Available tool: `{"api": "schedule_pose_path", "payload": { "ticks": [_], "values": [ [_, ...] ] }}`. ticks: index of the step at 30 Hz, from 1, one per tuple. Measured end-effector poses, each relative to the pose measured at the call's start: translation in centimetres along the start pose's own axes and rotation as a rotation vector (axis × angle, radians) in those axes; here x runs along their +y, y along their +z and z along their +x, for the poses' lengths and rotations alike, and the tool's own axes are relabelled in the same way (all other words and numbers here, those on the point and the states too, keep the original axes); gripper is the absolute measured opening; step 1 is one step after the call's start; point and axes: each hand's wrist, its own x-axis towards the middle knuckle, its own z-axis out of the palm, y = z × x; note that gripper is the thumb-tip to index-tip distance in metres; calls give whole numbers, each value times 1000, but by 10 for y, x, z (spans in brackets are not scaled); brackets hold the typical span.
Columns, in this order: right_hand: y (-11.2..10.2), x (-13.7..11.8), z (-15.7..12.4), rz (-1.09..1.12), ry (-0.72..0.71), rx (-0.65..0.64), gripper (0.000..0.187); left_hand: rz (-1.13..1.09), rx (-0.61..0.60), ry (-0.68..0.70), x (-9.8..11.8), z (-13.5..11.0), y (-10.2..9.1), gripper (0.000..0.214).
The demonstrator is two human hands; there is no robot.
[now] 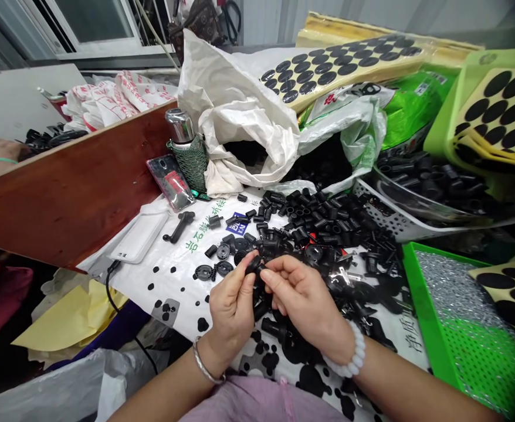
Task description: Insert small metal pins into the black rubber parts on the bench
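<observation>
Over the worktable, my left hand (232,308) pinches a small round black plastic part (253,265) between thumb and fingers. The thumb and fingertips of my right hand (304,296) close on the right side of that same part; whether they also hold a smaller piece is hidden. Just beyond the hands spreads a pile of black plastic tube pieces (328,217). Several round black discs with holes (223,251) lie to the left of my fingertips. A black crank-shaped piece (179,227) rests farther left on the white sheet (187,258).
A green tray (419,316) of small metal pins stands at right, near a basket (387,211) of black tubes. Behind are open white sacks (248,126) and sheets of black oval stickers (328,70). A phone (172,181), bottle (180,126) and wooden board (85,176) border the left.
</observation>
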Motion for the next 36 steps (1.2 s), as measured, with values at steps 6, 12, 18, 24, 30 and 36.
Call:
{"api": "schedule_pose_path", "payload": {
  "ticks": [6, 12, 18, 24, 30, 36],
  "values": [
    [-3, 2, -1, 113, 86, -60, 22, 16, -13, -16, -3, 6, -2, 33],
    [-14, 11, -12, 138, 112, -70, 23, -27, -221, 149, 8, 6, -14, 40],
    [-20, 20, -27, 114, 61, -74, 22, -166, -374, 9, 35, 11, -30, 46],
    [-19, 29, -33, 83, -42, -54, 21, -182, -560, -22, 44, 25, -40, 39],
    [-20, 31, -38, 39, -110, -49, 22, -243, -658, -93, 44, 28, -45, 38],
    [-21, 34, -43, 5, -156, -51, 27, -167, -721, 65, 55, 27, -47, 41]
  ]
}}
